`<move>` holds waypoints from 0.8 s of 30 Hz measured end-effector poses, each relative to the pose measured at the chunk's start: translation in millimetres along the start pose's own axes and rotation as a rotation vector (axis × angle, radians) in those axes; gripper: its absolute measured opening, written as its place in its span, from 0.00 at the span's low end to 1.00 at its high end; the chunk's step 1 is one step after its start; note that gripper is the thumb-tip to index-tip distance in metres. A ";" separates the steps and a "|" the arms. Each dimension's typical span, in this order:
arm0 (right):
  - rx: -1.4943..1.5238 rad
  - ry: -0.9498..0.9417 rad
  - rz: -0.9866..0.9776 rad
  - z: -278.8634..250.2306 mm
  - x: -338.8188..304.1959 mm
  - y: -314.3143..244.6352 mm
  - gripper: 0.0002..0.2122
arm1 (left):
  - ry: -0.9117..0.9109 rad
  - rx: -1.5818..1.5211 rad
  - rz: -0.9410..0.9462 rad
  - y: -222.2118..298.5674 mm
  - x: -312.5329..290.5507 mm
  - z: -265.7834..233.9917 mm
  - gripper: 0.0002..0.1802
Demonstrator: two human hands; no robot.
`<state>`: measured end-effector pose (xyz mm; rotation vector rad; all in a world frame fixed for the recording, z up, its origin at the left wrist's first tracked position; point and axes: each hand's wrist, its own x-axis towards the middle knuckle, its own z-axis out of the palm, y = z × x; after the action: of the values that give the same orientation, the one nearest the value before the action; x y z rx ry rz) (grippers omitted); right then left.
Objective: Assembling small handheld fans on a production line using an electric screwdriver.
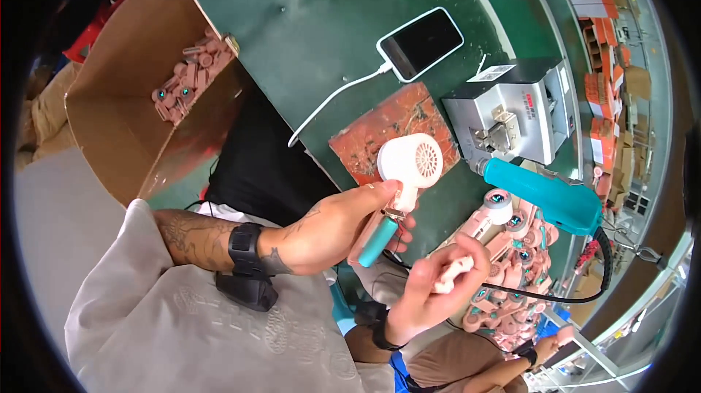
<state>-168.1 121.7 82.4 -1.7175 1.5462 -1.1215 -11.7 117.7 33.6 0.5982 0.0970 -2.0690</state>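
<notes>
A small handheld fan (pixel 400 161) with a pale pink round grille is in my left hand (pixel 328 232), whose fingers wrap its neck and handle. The handle is uncovered, so a teal cylindrical battery (pixel 378 242) and thin wires show inside. The fan head is over a worn red board (pixel 365 136) on the green bench. My right hand (pixel 434 294), apart from the fan and to its lower right, pinches a small white plastic piece (pixel 454 274) between thumb and fingers. Close by on the right lies a heap of pink fan parts (pixel 515 276), several with the battery or circuit parts visible.
A teal electric screwdriver (pixel 544 196) with a black cable lies beside a silver-and-black machine (pixel 504 119). A phone (pixel 421 44) on a white cable rests on the green bench (pixel 292 20). A cardboard box (pixel 120 79) holds pink fans at left. Another person's hand (pixel 548 349) shows lower right.
</notes>
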 end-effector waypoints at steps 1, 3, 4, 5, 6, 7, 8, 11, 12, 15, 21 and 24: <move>-0.067 -0.041 -0.014 -4.0 2.6 3.9 0.21 | 0.011 -0.004 -0.008 -1.8 -0.4 -0.7 0.25; -0.327 -0.244 -0.252 -0.4 14.7 -1.8 0.10 | 0.011 -0.044 -0.021 -2.6 1.6 -6.8 0.25; -0.346 -0.282 -0.295 7.0 19.5 -3.9 0.09 | 0.037 0.034 -0.040 -1.7 2.4 -10.0 0.24; -0.346 -0.320 -0.342 9.4 21.0 -3.3 0.08 | 0.074 0.121 -0.049 -4.8 0.9 -10.3 0.24; -0.349 -0.337 -0.344 9.4 22.5 -2.7 0.08 | 0.079 0.105 -0.045 -6.1 -0.7 -10.1 0.24; -0.415 -0.375 -0.388 8.8 24.5 -2.0 0.08 | 0.077 0.132 -0.056 -6.1 -2.2 -9.5 0.25; -0.481 -0.410 -0.430 8.0 25.6 -3.1 0.09 | 0.074 0.161 -0.070 -5.2 -4.3 -9.0 0.26; -0.542 -0.468 -0.443 5.9 29.6 -8.5 0.10 | 0.080 0.163 -0.092 -8.6 -2.7 -9.9 0.27; -0.557 -0.482 -0.456 6.9 32.2 -8.1 0.10 | 0.077 0.156 -0.073 -7.3 -2.6 -8.5 0.27; -0.546 -0.497 -0.495 5.0 38.6 -3.7 0.17 | 0.068 0.151 -0.080 -4.2 -1.5 -8.0 0.27; -0.479 -0.508 -0.394 7.4 39.1 -2.8 0.14 | 0.066 0.102 -0.104 -8.5 5.1 -10.7 0.27; -0.419 -0.538 -0.314 4.7 42.8 -0.5 0.12 | 0.052 0.031 -0.076 -12.0 7.5 -9.3 0.27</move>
<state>-164.5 79.4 89.5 -2.3602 1.2462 -0.4051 -21.2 121.2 20.1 0.6767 0.1192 -2.1323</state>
